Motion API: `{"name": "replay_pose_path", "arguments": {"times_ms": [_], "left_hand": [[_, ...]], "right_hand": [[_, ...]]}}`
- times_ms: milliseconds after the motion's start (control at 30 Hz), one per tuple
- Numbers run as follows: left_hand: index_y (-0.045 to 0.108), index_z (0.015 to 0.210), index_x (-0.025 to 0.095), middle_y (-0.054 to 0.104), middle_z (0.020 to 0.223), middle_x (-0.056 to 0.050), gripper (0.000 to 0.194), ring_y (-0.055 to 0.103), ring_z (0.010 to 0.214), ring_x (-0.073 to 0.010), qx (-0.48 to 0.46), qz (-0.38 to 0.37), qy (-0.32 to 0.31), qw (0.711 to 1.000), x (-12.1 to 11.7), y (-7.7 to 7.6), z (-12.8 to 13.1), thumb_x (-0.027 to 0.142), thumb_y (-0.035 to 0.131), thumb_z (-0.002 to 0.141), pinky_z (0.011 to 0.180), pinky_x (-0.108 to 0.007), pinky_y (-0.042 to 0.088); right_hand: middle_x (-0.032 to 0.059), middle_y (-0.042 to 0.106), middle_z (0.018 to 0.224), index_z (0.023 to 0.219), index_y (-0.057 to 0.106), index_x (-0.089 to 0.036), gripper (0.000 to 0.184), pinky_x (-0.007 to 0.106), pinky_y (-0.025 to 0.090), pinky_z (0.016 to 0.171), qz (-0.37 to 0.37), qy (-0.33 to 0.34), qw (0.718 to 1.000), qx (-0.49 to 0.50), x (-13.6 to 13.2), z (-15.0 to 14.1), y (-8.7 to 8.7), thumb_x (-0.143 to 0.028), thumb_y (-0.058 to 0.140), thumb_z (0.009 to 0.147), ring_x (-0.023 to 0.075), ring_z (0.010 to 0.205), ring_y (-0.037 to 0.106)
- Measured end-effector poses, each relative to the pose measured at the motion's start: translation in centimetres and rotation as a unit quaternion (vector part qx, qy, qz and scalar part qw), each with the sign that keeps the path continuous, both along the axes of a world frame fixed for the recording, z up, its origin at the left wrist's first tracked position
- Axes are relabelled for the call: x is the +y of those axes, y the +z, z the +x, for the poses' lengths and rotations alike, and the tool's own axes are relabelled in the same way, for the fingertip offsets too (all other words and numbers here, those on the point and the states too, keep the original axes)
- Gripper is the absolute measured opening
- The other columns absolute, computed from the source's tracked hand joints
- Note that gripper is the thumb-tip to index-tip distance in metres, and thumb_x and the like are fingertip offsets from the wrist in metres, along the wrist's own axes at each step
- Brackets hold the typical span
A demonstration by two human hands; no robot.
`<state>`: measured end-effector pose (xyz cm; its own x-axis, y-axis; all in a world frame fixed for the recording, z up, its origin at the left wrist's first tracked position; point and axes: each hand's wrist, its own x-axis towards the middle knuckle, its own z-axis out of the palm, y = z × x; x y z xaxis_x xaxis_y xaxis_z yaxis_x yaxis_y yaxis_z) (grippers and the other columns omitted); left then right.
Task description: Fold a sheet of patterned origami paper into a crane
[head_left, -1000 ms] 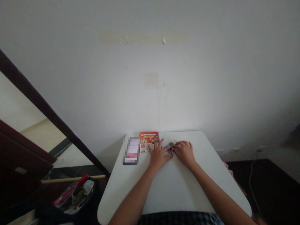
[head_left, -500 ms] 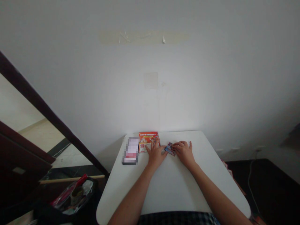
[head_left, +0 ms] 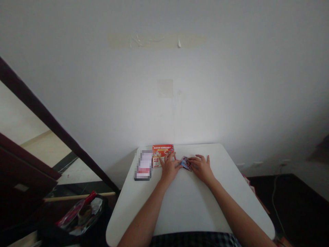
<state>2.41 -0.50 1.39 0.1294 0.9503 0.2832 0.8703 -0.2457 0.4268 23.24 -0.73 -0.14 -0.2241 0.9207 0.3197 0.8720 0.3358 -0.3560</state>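
Note:
A small printed card point(head_left: 185, 163) in blue, purple and red is held just over or on the white table point(head_left: 192, 202), tilted between my two hands. My left hand point(head_left: 169, 168) has its thumb and index finger at the card's left edge. Its other fingers spread over the lower part of a red and white printed leaflet point(head_left: 163, 149). At the card's right side, my right hand point(head_left: 203, 167) grips with thumb and fingertips, its little finger sticking out. Those fingers hide part of the card.
A phone point(head_left: 144, 166) with a blurred-out screen lies left of the leaflet. The table's back edge meets a pale wall point(head_left: 164, 116). Left of the table, on a lower level, stands an open bag point(head_left: 82, 212) of mixed items. A cable point(head_left: 274, 199) hangs at the right.
My left hand has drawn slightly left, off the card's face to its edge, so more of the card shows. The card has turned a little. My right hand has barely moved.

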Motion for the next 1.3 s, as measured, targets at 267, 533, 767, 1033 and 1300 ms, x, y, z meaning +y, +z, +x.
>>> {"name": "replay_pose_path", "arguments": {"times_ms": [267,533,767,1033,1300], "left_hand": [[0.076,0.098,0.04,0.047,0.149,0.001,0.016,0.036,0.14,-0.0287,-0.006,0.023,-0.025,0.999,0.1,-0.1,-0.3,0.039,0.074,0.082,0.117,-0.067,0.008],[0.076,0.094,0.034,0.047,0.148,0.001,0.014,0.034,0.141,-0.0275,0.007,0.026,-0.06,0.998,0.4,-0.4,-0.4,0.043,0.07,0.085,0.117,-0.065,0.011],[0.074,0.1,0.036,0.048,0.147,-0.001,0.02,0.036,0.139,-0.028,-0.018,0.011,-0.038,0.999,0.6,-0.7,-0.3,0.045,0.072,0.082,0.116,-0.068,0.011],[0.074,0.085,0.03,0.05,0.147,-0.001,0.017,0.038,0.138,-0.0295,-0.018,0.011,-0.005,1.0,1.1,-0.6,0.5,0.045,0.069,0.085,0.112,-0.073,0.012],[0.072,0.106,0.038,0.046,0.149,-0.001,0.024,0.035,0.139,-0.0312,0.007,0.0,-0.001,1.0,1.1,-0.1,1.0,0.046,0.07,0.083,0.113,-0.072,0.011]], "right_hand": [[0.001,0.069,0.123,0.11,0.071,-0.038,0.024,0.073,0.01,0.112,0.006,0.014,1.0,0.01,-0.2,0.0,0.5,-0.033,0.056,0.092,0.027,0.123,0.049],[0.0016,0.069,0.122,0.11,0.07,-0.037,0.024,0.075,0.005,0.111,-0.002,0.05,0.999,0.0,-0.2,0.3,0.3,-0.034,0.055,0.092,0.0289,0.128,0.046],[0.001,0.066,0.128,0.116,0.067,-0.04,0.028,0.073,0.011,0.111,-0.012,0.067,0.998,-0.014,-0.2,0.7,0.3,-0.033,0.056,0.091,0.0285,0.131,0.045],[0.0014,0.07,0.12,0.109,0.071,-0.039,0.024,0.074,0.007,0.112,-0.032,0.079,0.996,0.033,-0.2,0.4,0.7,-0.037,0.053,0.093,0.0266,0.126,0.05],[0.0022,0.07,0.118,0.105,0.073,-0.038,0.027,0.074,0.009,0.111,-0.052,0.06,0.995,0.057,-0.4,0.1,0.8,-0.05,0.055,0.09,0.0282,0.127,0.049]]}}
